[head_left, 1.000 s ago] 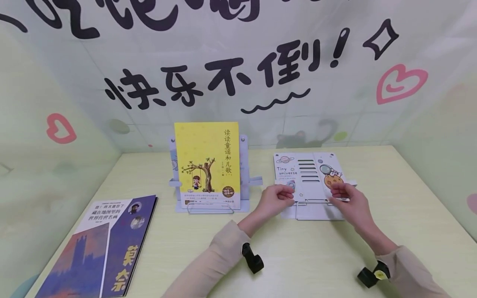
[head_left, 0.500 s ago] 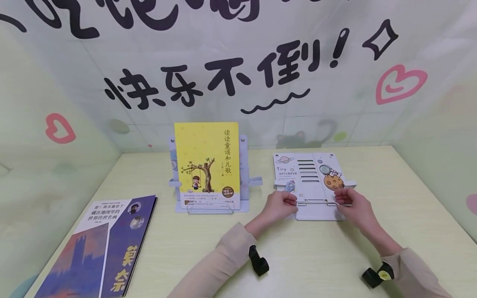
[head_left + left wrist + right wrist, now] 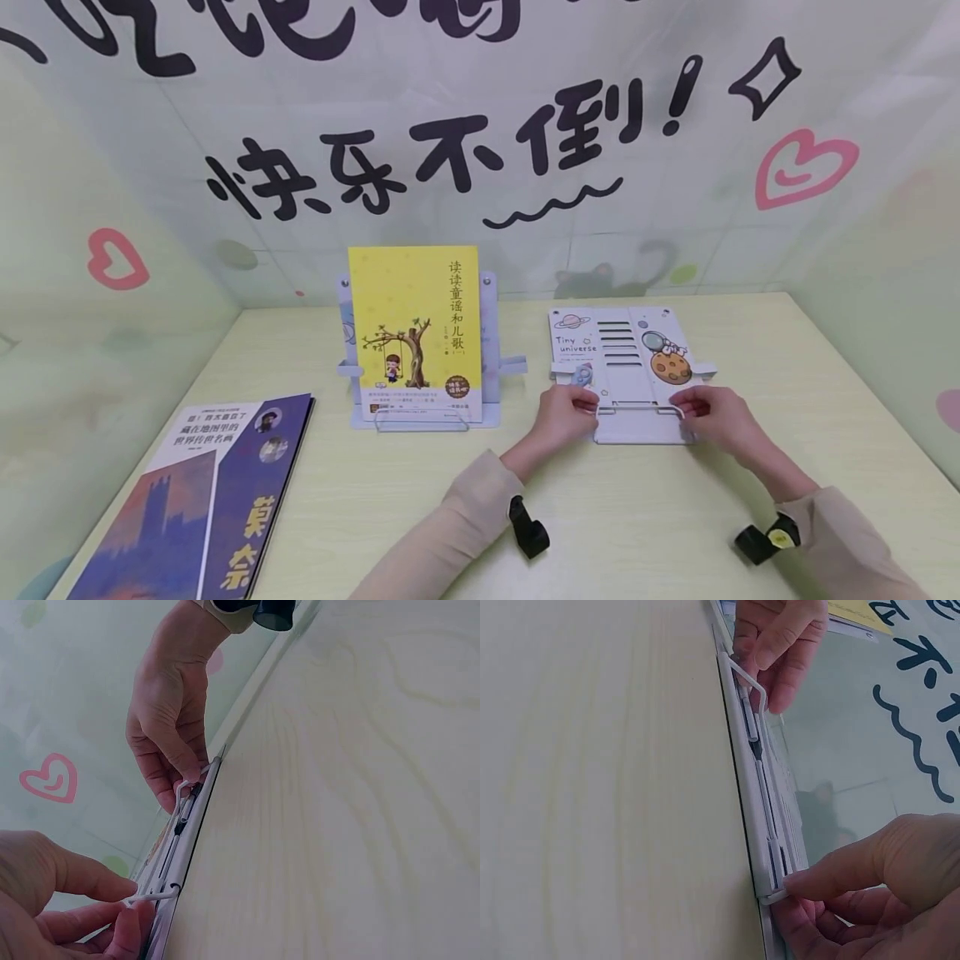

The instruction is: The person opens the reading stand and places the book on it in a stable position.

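Observation:
A white book stand (image 3: 624, 385) printed with an astronaut and "Tiny universe" stands at the right of the table, leaning back. A white wire page holder (image 3: 763, 712) rises from its front ledge. My left hand (image 3: 566, 417) pinches the wire's left end between thumb and fingers, as the left wrist view shows close up. At the opposite end, my right hand (image 3: 720, 421) has thumb and fingers on the wire (image 3: 161, 895) beside the ledge (image 3: 645, 431). The right wrist view shows the right thumb (image 3: 810, 881) pressed against that end. The stand holds no book.
To the left, a yellow book (image 3: 420, 333) stands on a similar lilac stand (image 3: 489, 350). A large blue and purple book (image 3: 255, 467) lies flat at the table's left side. Behind the table (image 3: 600, 517) hangs a printed backdrop (image 3: 420, 267).
Both hands have come down from in front of the stand's panel to the wire's two ends. The left hand settled there first; the right hand lowered and shifted slightly right. The stand stayed in place.

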The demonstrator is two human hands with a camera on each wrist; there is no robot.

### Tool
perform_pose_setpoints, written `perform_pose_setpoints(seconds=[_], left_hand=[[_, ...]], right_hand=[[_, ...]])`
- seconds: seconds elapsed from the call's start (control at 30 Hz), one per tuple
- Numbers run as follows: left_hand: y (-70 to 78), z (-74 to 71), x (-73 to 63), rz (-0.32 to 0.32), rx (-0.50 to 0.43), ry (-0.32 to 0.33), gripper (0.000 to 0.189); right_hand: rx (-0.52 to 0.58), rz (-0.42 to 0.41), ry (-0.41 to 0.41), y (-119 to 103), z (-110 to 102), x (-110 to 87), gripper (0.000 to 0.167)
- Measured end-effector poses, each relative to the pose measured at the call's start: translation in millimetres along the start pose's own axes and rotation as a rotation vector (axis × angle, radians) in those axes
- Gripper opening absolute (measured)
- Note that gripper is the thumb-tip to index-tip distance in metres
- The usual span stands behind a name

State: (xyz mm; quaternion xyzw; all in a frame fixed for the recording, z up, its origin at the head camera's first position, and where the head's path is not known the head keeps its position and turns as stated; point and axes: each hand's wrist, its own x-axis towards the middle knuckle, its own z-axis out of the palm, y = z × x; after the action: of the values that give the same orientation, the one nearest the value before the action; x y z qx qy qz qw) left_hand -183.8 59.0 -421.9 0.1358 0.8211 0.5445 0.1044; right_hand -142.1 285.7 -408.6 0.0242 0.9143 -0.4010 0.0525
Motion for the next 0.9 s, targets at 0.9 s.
perform_pose_setpoints(seconds=[0.9], left_hand=[[-2.1, 2.2, -1.1, 0.343, 0.190, -0.041, 0.025]], right_hand=[[0.016, -0.243, 0.049, 11.1, -3.6, -9.6, 0.027]])
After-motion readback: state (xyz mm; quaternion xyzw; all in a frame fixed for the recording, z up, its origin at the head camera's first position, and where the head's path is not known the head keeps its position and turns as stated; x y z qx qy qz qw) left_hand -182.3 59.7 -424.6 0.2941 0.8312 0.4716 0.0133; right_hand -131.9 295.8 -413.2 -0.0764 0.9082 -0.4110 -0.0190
